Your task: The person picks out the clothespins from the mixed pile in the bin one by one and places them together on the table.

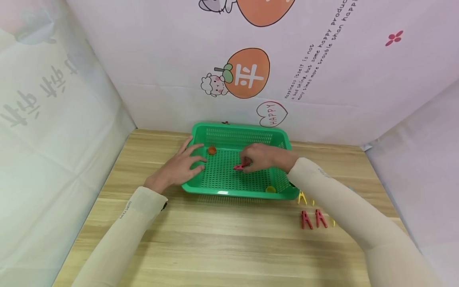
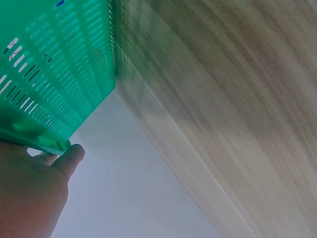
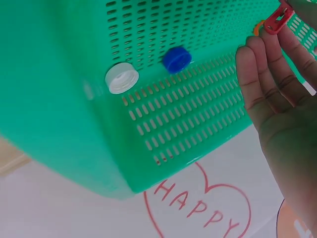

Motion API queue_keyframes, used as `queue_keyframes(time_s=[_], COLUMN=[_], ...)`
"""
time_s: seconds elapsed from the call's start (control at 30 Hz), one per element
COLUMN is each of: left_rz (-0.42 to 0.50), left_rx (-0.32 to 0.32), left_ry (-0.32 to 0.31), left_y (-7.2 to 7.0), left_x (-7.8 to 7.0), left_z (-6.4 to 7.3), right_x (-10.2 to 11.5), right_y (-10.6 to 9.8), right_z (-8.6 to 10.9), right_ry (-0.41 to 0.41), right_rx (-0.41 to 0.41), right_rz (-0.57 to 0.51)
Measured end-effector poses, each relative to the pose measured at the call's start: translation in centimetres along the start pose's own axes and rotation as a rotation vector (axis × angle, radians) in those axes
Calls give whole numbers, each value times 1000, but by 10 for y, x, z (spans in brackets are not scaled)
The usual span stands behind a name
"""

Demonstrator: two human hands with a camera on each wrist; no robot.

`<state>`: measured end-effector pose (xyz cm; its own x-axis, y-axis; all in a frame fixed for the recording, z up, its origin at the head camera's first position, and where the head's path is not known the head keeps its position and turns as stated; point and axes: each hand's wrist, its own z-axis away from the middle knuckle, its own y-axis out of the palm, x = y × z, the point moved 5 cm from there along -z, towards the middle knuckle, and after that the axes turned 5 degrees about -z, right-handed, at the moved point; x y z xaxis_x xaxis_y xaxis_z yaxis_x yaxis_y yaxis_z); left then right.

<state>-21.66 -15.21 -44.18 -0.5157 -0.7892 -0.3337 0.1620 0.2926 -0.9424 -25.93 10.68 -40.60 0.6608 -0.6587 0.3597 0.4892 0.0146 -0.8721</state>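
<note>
A green perforated plastic basket (image 1: pixel 222 193) stands on the wooden table. My right hand (image 1: pixel 259 156) reaches inside it and pinches a red clothespin (image 1: pixel 238 167) between thumb and fingertips, over the basket floor. In the right wrist view the same clothespin (image 3: pixel 278 20) shows at the fingertips. My left hand (image 1: pixel 181 165) rests over the basket's left rim with spread fingers. An orange bottle cap (image 1: pixel 212 150) lies near the back left inside, and a yellow cap (image 1: pixel 270 189) at the front right. A white cap (image 3: pixel 122 78) and a blue cap (image 3: pixel 177 60) lie inside too, hidden from the head view.
Right of the basket, two red clothespins (image 1: pixel 313 219) lie on the table (image 1: pixel 215 239), with a yellow clothespin (image 1: pixel 302 197) above them. More yellow pieces are partly hidden by the right sleeve (image 1: pixel 344 207). A printed white cloth (image 1: pixel 161 59) hangs behind and beside the table.
</note>
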Motion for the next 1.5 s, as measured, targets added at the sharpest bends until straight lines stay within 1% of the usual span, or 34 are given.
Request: queue_keyframes(time_s=[0.2, 0.47, 0.6, 0.8, 0.9, 1.0, 1.2, 1.33, 1.5], left_rz=[-3, -4, -2, 1, -2, -1, -9, -3, -2], left_rx=[0, -7, -5, -7, -9, -8, -10, -13, -15], left_ry=[0, -1, -2, -1, 2, 2, 1, 0, 6], left_y=[2, 2, 1, 1, 1, 1, 3, 3, 3], left_x=[1, 2, 1, 0, 1, 0, 2, 2, 1], left_z=[0, 0, 0, 0, 1, 1, 1, 0, 0], right_x=[-4, -10, -14, -15, -17, -22, -34, -41, -49], right_y=[-8, -16, -19, -23, -24, -24, -20, -17, -12], right_z=[13, 33, 44, 62, 70, 78, 97, 109, 123], right_ry=[-29, -34, -24, -34, -39, -25, 20, 43, 86], right_rx=[-58, -149, -189, -259, -295, -341, -425, -469, -517], right_rz=[-5, -23, -25, -78, -87, -85, -124, -137, -180])
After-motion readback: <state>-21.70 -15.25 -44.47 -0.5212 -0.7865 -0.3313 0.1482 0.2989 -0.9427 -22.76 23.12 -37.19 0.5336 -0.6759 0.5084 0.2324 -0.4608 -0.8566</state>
